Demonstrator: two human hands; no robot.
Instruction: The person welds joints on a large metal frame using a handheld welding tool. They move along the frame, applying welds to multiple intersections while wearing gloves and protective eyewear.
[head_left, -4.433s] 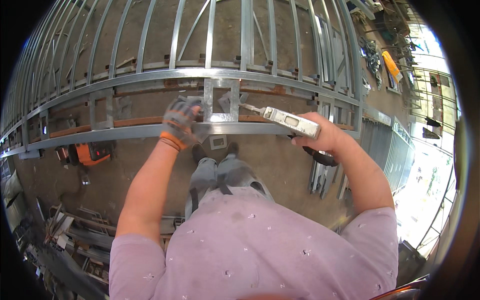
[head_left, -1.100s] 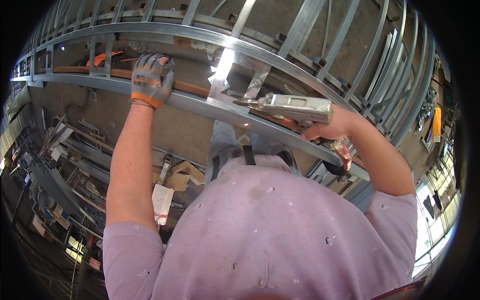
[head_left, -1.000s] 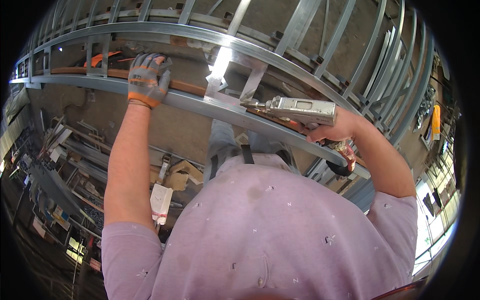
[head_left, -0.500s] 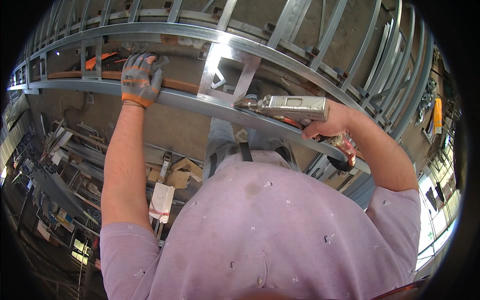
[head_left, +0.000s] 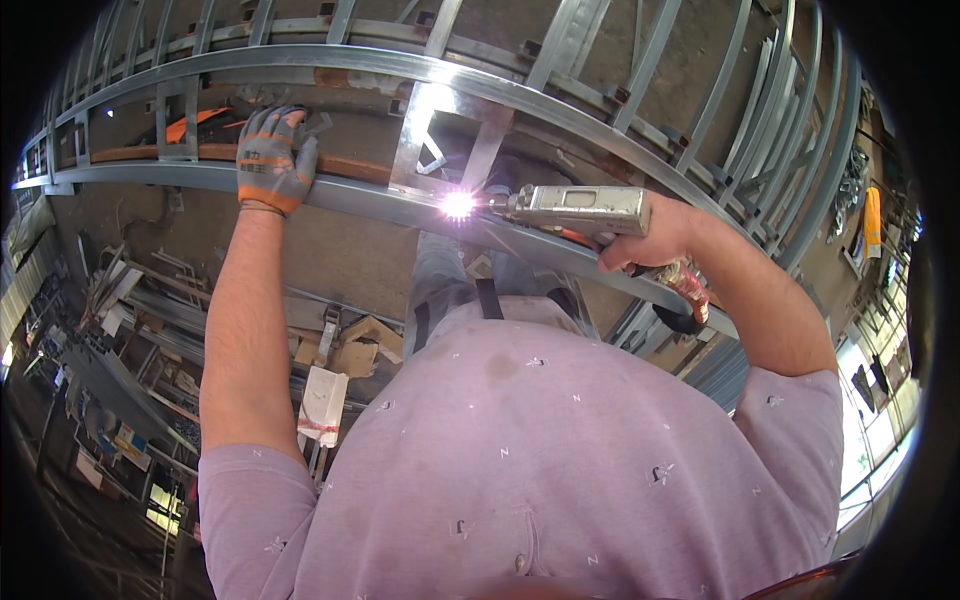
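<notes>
right hand (head_left: pixel 668 232) clenched round the torch (head_left: pixel 585 209); left hand (head_left: pixel 275 165) at ten o'clock lies over the rail (head_left: pixel 365 203) (grip: cannot tell); a wobble could drag the spark (head_left: pixel 458 205) astray

L arm (head_left: pixel 245 350), bare, extended fwd, nr straight; L hand (head_left: pixel 275 160), gloved, back up, fingers fwd; R arm (head_left: pixel 768 295), bare, elbow bent, angled inwd; R hand (head_left: pixel 662 232), ungloved, fingers curled
</notes>
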